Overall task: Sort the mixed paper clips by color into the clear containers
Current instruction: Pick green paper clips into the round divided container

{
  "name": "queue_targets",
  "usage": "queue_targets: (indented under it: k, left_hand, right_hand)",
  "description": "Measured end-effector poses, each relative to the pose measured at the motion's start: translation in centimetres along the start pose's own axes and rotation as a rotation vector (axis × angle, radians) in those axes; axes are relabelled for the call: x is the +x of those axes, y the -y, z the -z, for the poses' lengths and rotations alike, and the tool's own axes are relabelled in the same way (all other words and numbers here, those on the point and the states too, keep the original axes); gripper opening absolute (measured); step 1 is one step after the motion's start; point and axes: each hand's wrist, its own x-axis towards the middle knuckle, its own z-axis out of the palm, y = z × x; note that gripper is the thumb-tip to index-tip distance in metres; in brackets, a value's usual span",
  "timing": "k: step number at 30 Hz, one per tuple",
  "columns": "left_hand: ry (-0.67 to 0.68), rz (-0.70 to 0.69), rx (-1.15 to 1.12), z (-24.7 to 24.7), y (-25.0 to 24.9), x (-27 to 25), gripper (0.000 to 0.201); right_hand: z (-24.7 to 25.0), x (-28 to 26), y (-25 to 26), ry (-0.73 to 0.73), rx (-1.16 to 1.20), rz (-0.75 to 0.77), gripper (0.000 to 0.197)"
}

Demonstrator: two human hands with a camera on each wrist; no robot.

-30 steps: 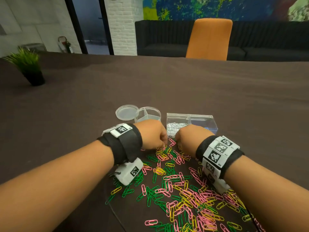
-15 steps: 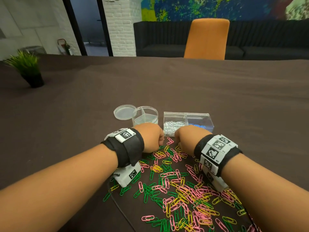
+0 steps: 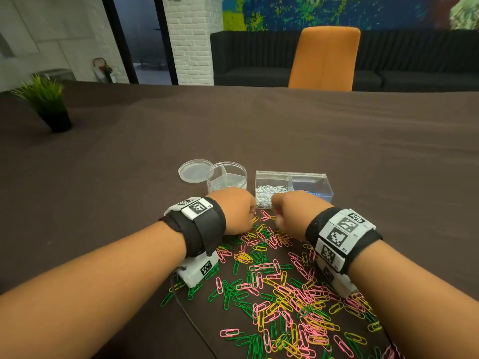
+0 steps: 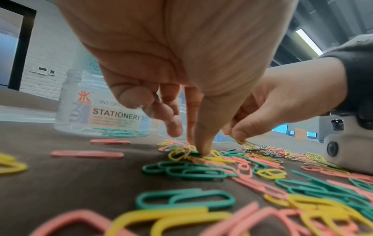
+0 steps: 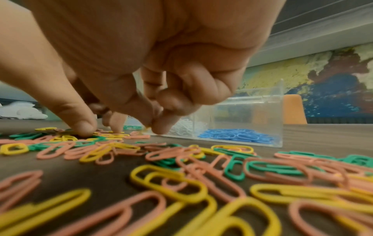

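Still at the 12 o'clock edge of the pile (image 3: 272, 281), the right hand (image 3: 293, 213) pinches a yellow clip (image 4: 240, 141) and the left hand (image 3: 233, 211) presses others, grip unclear; nothing newly sorted.

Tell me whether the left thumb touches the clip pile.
Touching. The left wrist view shows the left hand's thumb tip planted on yellow clips in the pile.

Both forearms reach forward, palms down, knuckles raised, each wrist wearing a black band with white marker blocks. The left hand (image 3: 237, 211) points its thumb (image 4: 203, 143) and one fingertip straight down to the surface, its other fingers curled above. The right hand (image 3: 290, 212) pinches thumb (image 4: 241, 133) against fingertips, its remaining fingers folded into the palm.
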Motion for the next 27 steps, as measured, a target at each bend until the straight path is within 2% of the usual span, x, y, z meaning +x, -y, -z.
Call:
queue_targets:
  k: [1,4,6,9,12,16,21,23,27]
  left_hand:
    - [0.003,-0.010,-0.020,0.1,0.0,-0.1,0.006]
    - [0.055,-0.039,-0.028,0.2,0.1,-0.2,0.014]
    - [0.060,-0.054,0.000,0.2,0.0,-0.1,0.011]
    - [0.039,-0.076,0.039,-0.1,0.1,-0.2,0.006]
    - [-0.023,-0.091,0.065,-0.2,0.2,-0.3,0.017]
    - [-0.088,0.005,-0.108,0.4,0.7,-0.4,0.015]
    - [-0.027,0.022,-0.391,0.7,0.9,-0.2,0.019]
    - [0.002,0.001,-0.436,0.9,0.1,-0.1,0.020]
    - [0.013,-0.097,-0.256,0.5,-1.2,0.0,0.014]
  right_hand:
    - [0.0,-0.1,-0.1,-0.002,0.001,-0.010,0.004]
    - [0.0,-0.8,-0.4,0.067,-0.047,-0.049,0.004]
    - [0.2,-1.3,-0.8,0.102,-0.085,-0.078,0.003]
    - [1.0,-1.6,-1.3,0.057,-0.131,-0.110,0.008]
    - [1.2,-1.0,-1.3,0.035,-0.125,-0.061,0.016]
    - [0.6,0.6,-0.2,0.154,-0.096,0.075,0.014]
    - [-0.1,0.9,0.3,0.201,-0.156,0.064,0.017]
    - [-0.2,0.7,0.2,0.217,-0.155,0.051,0.017]
    - [-0.1,0.4,-0.5,0.185,-0.009,0.036,0.017]
